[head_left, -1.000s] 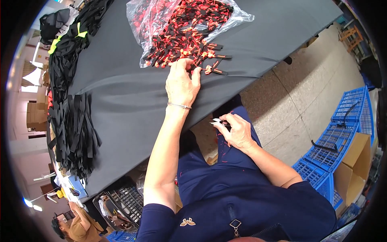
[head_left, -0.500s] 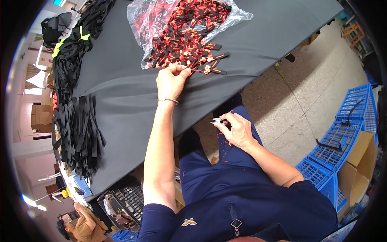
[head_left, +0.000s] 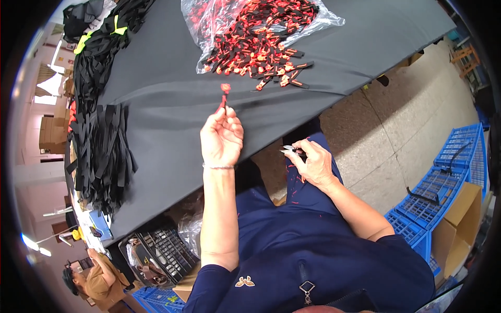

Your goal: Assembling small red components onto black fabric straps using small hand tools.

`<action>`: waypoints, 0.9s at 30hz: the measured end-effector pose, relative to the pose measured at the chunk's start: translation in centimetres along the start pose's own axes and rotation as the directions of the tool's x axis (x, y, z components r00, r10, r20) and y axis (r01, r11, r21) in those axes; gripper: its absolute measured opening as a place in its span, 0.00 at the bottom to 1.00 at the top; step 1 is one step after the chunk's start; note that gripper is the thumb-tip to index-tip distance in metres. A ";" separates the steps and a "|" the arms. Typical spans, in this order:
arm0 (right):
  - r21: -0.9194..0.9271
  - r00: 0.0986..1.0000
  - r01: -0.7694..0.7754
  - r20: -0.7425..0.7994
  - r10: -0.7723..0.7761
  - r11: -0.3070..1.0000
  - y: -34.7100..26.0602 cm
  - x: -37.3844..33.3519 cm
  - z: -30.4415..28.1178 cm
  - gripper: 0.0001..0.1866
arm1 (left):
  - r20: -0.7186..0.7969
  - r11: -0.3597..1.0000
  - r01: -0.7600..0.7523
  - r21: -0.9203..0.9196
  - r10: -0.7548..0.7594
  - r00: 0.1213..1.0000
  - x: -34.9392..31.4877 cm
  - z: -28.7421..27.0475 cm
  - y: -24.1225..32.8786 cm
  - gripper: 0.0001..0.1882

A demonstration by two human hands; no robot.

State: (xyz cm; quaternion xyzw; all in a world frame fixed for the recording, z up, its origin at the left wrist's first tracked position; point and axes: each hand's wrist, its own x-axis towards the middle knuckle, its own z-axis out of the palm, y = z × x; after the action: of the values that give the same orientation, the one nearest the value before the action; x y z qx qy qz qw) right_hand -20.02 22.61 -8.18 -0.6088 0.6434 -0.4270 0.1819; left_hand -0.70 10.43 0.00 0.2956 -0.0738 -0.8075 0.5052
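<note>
My left hand (head_left: pixel 224 138) is closed, palm turned up, over the near part of the dark-covered table. Between its fingertips it pinches a small strap tab (head_left: pixel 225 95) with a red end that points away from me. Beyond it lies a heap of similar black and red-orange tabs (head_left: pixel 261 44), spilling out of a clear plastic bag (head_left: pixel 330 20). Above my thigh, my right hand (head_left: pixel 316 166) is closed around small thread snips (head_left: pixel 289 149). Their silvery blades point left, and the grip is mostly hidden by my fingers.
Bundles of black straps (head_left: pixel 104 156) lie along the table's (head_left: pixel 162 135) left side, some with yellow-green ties. Blue plastic crates (head_left: pixel 430 193) and a cardboard box (head_left: pixel 456 224) stand at right. A black crate (head_left: pixel 164 253) is below the table; a person (head_left: pixel 96 279) works at lower left.
My left hand has left the heap's edge and come nearer to me with one tab, its palm now turned up. My right hand still holds the snips in nearly the same place.
</note>
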 end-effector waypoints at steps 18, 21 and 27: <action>0.667 0.815 -0.579 0.494 0.304 0.469 -5.7 1.8 -2.2 0.08 | -0.031 0.872 -0.071 0.484 0.098 0.995 -8.4 -3.1 -9.0 0.08; 0.637 0.805 -0.592 0.483 0.343 0.493 -5.7 1.8 -2.2 0.08 | -0.041 0.884 -0.041 0.466 0.068 0.997 -8.2 -3.5 -9.0 0.12; 0.647 0.826 -0.564 0.444 0.348 0.513 -5.2 1.6 -2.2 0.08 | -0.068 0.836 -0.027 0.548 0.077 0.995 -7.7 -3.9 -8.8 0.23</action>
State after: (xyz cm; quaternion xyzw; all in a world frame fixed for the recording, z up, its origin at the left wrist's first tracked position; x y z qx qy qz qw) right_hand -18.69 22.38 -2.47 -0.3326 0.5133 -0.5080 0.6065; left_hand -2.93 21.97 -3.81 0.4601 -0.2866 -0.7253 0.4244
